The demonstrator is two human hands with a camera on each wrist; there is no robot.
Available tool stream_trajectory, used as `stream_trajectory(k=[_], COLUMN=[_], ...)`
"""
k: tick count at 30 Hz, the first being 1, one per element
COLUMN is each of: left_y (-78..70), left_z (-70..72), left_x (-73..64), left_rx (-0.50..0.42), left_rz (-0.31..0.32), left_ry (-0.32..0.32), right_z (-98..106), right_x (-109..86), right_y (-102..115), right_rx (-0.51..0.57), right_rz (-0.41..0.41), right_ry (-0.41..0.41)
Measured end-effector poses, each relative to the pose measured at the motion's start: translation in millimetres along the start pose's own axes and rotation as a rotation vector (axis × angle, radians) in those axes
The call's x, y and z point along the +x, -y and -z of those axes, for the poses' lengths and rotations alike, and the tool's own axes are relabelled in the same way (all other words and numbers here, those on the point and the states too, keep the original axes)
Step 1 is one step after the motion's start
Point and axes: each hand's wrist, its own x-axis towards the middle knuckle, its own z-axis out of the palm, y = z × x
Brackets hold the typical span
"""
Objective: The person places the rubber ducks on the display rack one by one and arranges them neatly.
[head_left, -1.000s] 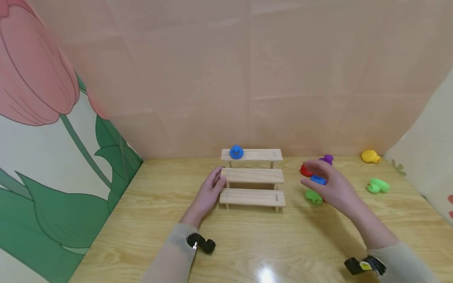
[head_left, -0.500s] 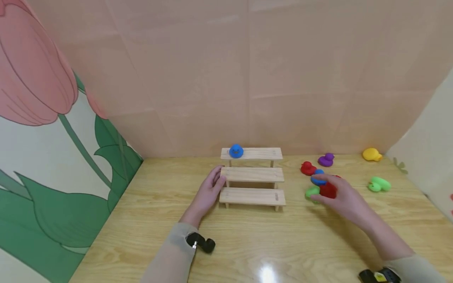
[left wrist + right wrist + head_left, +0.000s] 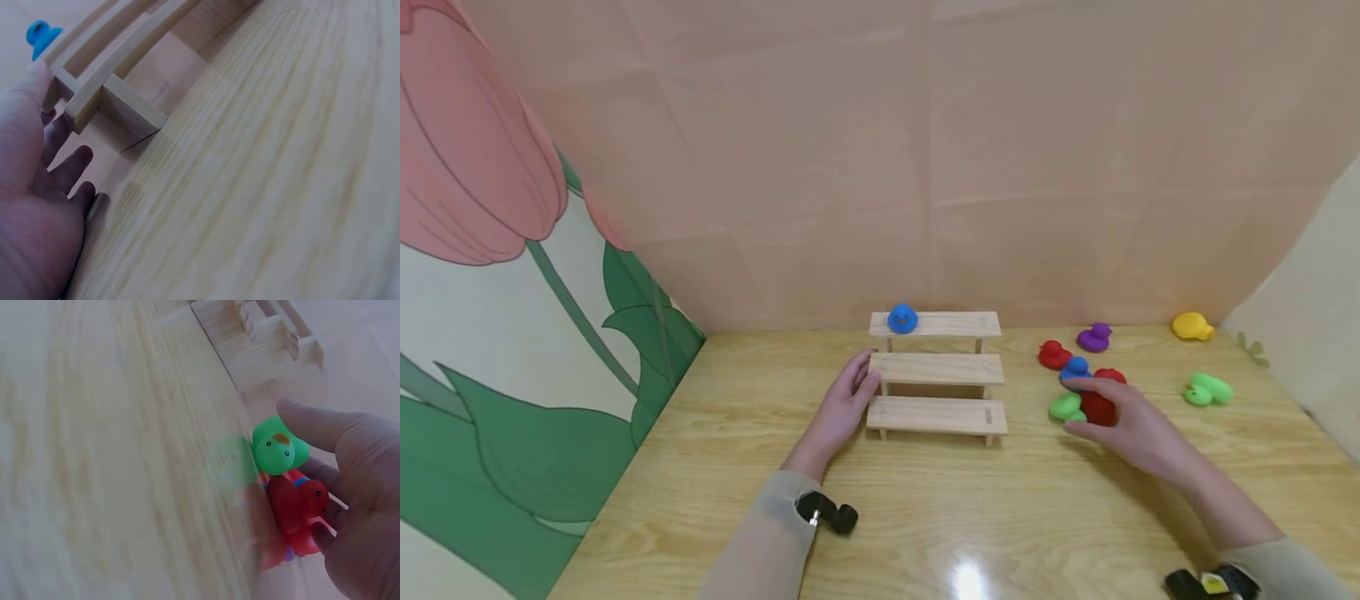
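Note:
A small three-tier wooden shelf (image 3: pixel 936 368) stands mid-table, with a blue rubber duck (image 3: pixel 902 318) on the left of its top tier. My left hand (image 3: pixel 838 408) holds the left end of the middle tier, thumb and fingers about the plank (image 3: pixel 87 103). To the right, my right hand (image 3: pixel 1138 429) reaches over a cluster of rubber ducks, thumb and fingers spread about a green duck (image 3: pixel 275 453). A red duck (image 3: pixel 1099 408) lies beside the green one, under the palm. Another blue duck (image 3: pixel 1075 368) sits just behind, partly hidden by the fingers.
Behind the cluster are a red duck (image 3: pixel 1054 355) and a purple duck (image 3: pixel 1094 337). Farther right lie a yellow duck (image 3: pixel 1192 326) and a light green duck (image 3: pixel 1208 389). A pinkish backdrop (image 3: pixel 936 167) rises at the table's (image 3: pixel 760 375) back edge.
My right hand has moved right and down from above the ducks to around the green one, its fingers still spread. The left hand has stayed at the shelf.

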Motion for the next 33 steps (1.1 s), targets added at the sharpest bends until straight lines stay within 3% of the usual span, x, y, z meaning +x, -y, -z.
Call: stream_trajectory(k=[13,22,33], left_y=[-0.6,-3.0,-2.9], left_z=[-2.2,-1.7,-2.1], left_x=[0.2,-1.7,-1.1], left_rx=[-0.024,-0.017,-0.033], left_rz=[-0.002,0.004,-0.006], left_ry=[-0.005,-0.004,-0.003], right_z=[-4,-10,-10], right_x=[-2.3,-1.3,-1.9], right_y=[-9,-19,-22], right_rx=[0.045,0.089,0.072], right_rz=[-0.034,0.107,0.011], right_ry=[-0.013,-0.063,-0.005])
